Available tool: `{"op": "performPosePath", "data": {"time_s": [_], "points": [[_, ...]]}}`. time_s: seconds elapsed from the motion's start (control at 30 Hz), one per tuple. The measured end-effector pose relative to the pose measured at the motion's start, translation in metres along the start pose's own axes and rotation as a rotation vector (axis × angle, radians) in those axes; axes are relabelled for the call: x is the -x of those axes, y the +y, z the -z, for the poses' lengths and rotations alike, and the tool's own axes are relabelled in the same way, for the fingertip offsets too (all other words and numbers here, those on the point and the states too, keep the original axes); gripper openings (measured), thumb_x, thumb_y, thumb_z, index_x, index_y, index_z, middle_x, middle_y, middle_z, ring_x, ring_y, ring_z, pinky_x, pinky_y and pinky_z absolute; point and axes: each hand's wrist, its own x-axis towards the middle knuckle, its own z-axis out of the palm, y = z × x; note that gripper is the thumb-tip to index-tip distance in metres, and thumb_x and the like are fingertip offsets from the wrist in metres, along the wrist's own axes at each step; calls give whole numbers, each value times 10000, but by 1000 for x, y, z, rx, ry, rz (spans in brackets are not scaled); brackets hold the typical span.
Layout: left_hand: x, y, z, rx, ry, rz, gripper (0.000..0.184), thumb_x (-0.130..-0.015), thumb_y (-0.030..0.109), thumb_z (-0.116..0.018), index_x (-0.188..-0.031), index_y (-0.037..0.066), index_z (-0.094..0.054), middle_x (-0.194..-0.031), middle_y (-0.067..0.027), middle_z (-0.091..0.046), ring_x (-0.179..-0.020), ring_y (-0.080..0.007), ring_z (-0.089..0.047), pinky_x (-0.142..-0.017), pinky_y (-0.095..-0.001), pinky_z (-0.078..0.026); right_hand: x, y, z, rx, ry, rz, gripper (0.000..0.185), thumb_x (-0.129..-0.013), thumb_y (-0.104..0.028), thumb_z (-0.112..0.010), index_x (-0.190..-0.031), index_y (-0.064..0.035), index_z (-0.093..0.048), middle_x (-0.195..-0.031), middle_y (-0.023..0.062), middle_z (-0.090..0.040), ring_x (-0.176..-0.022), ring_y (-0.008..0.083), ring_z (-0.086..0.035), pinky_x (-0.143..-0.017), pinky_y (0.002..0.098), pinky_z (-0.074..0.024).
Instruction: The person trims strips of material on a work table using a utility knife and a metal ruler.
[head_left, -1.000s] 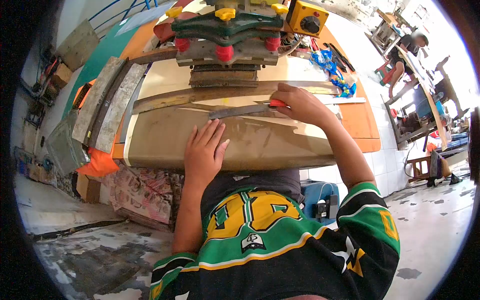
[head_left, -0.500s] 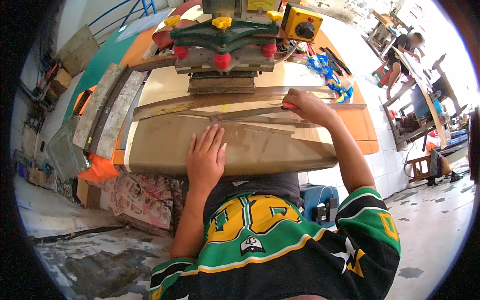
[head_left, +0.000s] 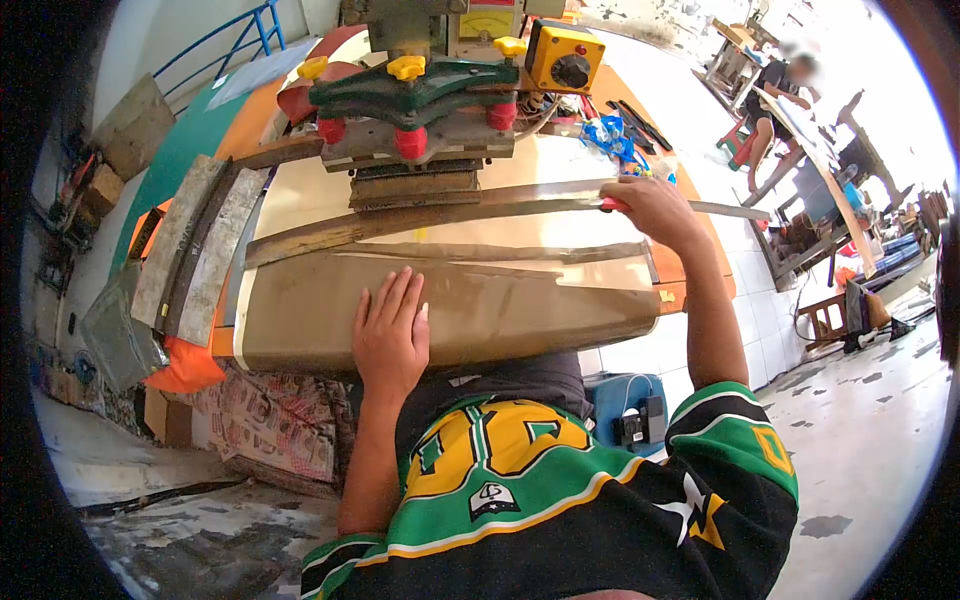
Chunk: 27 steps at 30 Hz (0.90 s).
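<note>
My left hand (head_left: 393, 330) lies flat on a brown sheet (head_left: 500, 315), fingers stretched out, near the front edge of the table. My right hand (head_left: 655, 212) is closed around a small red object (head_left: 613, 204), mostly hidden by the fingers, at the right end of a long worn bar (head_left: 330, 233). A thin grey strip (head_left: 735, 210) sticks out to the right beyond that hand; whether it is held, I cannot tell. Between bar and sheet lies a narrow brown strip (head_left: 570, 254).
A press with a green clamp frame (head_left: 420, 88) and yellow knobs stands behind the bar. Beside it is a yellow control box (head_left: 565, 57). Metal bars (head_left: 218, 255) lie at the left, blue wrappers (head_left: 612, 138) at the back right. Another person (head_left: 775, 100) sits far right.
My right hand has moved to the right with the red object, away from the dark strip end near my left hand. My left hand stays flat on the sheet. The view has shifted slightly.
</note>
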Motion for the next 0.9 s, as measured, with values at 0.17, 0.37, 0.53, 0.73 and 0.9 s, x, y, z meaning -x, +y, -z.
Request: {"op": "performPosePath", "data": {"time_s": [0.17, 0.37, 0.53, 0.73, 0.9], "points": [[1, 0, -2, 24, 3, 9, 449, -938, 172, -557, -1383, 122, -589, -1456, -72, -554, -1358, -284, -498, -1162, -514, -330, 6, 71, -24, -73, 45, -162, 208, -985, -238, -573, -1110, -119, -689, -959, 152, -712, -937, 357, -675, -772, 501, -501], [-1, 2, 0, 11, -12, -7, 465, -933, 173, -540, -1394, 118, -580, -1465, -85, -548, -1358, -297, -498, -1170, -522, -318, -33, 110, -36, 21, -5, -341, 257, -1020, -331, -542, -1116, -160, -709, -990, 134, -724, -956, 351, -687, -784, 496, -523], [-1, 2, 0, -26, -43, -31, 447, -956, 191, -527, -1394, 118, -581, -1466, -77, -549, -1362, -291, -497, -1176, -514, -310, -92, 114, -59, 29, 85, -212, 226, -954, -175, -610, -1153, -117, -698, -1058, 147, -708, -1010, 351, -660, -812, 492, -495], [1, 2, 0, -18, -39, 21, 407, -1005, 198, -494, -1393, 118, -587, -1474, -68, -546, -1375, -281, -488, -1181, -502, -305, -114, 94, -71, -57, 369, -263, 207, -965, -162, -594, -1127, -82, -694, -1038, 181, -691, -974, 388, -640, -816, 492, -491], [1, 2, -3, -9, 2, 18, 416, -971, 187, -541, -1378, 127, -606, -1447, -59, -571, -1360, -258, -507, -1160, -494, -341, -83, 66, -72, -234, 159, -225, 195, -950, -178, -645, -1092, -56, -699, -1059, 176, -681, -990, 398, -639, -806, 464, -501]]}}
